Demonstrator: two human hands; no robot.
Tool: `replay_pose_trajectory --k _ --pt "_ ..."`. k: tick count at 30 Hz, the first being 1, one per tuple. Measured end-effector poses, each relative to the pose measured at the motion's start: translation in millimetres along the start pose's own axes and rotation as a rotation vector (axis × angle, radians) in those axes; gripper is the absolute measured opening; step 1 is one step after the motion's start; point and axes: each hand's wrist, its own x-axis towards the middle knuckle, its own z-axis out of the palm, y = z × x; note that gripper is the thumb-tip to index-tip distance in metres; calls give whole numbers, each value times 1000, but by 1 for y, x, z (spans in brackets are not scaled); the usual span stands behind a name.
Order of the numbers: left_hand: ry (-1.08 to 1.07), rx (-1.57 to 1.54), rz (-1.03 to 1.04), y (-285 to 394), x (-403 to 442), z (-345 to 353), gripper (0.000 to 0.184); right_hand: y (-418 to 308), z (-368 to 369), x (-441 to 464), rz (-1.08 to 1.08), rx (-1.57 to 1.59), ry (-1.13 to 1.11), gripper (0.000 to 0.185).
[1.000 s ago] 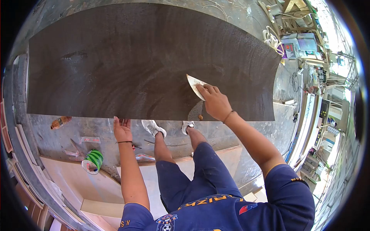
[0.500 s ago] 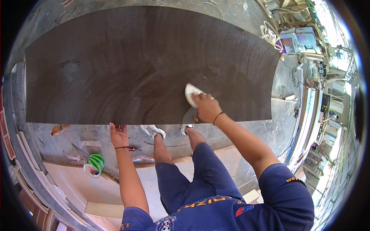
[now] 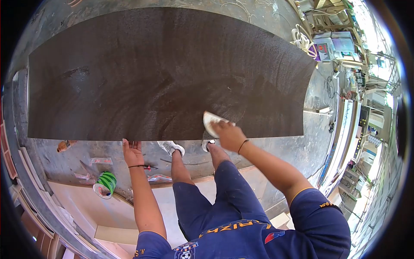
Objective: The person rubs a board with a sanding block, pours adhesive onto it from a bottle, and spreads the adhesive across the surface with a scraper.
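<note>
A large dark brown panel [image 3: 129, 52] with streaky, partly glossy marks spans the view in front of me. My right hand [image 3: 228, 136] is closed on a white flat scraper [image 3: 211, 121], which lies against the panel's surface near its front edge. At that front edge, left of my feet, my left hand [image 3: 133, 153] has its palm turned up. Its thumb rests at the edge and its fingertips are hidden under the panel.
A green striped tub [image 3: 108, 181] stands on the floor at lower left, near a brown bottle [image 3: 64, 145]. Light boards [image 3: 77, 198] lie behind my feet. A coiled pale hose [image 3: 303, 41] lies past the panel's right end, before cluttered shelving [image 3: 336, 21].
My right hand has drawn the white scraper toward me and slightly left, closer to the panel's front edge. The left hand stays at the edge.
</note>
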Motion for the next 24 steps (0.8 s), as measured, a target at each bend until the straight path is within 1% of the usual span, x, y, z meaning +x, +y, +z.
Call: replay_pose_trajectory --k 2,6,7,8,9,10,12,14,15,16,18,19,20,22,24 --pt "-7 -2 8 0 0 -1 31 -22 23 -8 -79 5 -8 60" --pt "-8 19 10 1 2 -5 31 -44 43 -34 -140 35 -33 57" --pt "-16 19 7 0 3 -6 30 -44 47 -41 -249 59 -98 58" --pt "-28 16 3 1 1 -2 30 -48 32 -41 -357 80 -162 59" --pt "-18 28 11 2 -1 1 31 -51 14 -46 -310 151 -143 58" --pt "-3 38 21 1 -2 3 32 -55 -18 -43 -307 144 -143 58" --pt "3 31 9 -1 -1 -1 32 -50 -68 -24 -104 252 160 58" --pt "0 33 3 0 -1 0 32 -21 -74 8 -71 104 417 53" --pt "8 24 11 1 -5 3 32 -3 -53 25 -34 -8 513 53" --pt "11 15 21 2 -6 8 32 4 -26 29 -30 -9 524 53" --pt "-2 10 16 2 -4 9 32 -2 23 17 109 -219 255 53" --pt "4 8 5 2 -3 7 33 -11 22 2 -4 -139 205 62" --pt "13 9 2 2 -3 2 33 -13 9 -6 -7 -137 196 62" --pt "-21 -2 -1 1 0 -5 33 -7 -16 -16 104 97 230 62" --pt "-20 -7 -5 1 -3 -3 33 42 -26 -1 280 262 470 57"
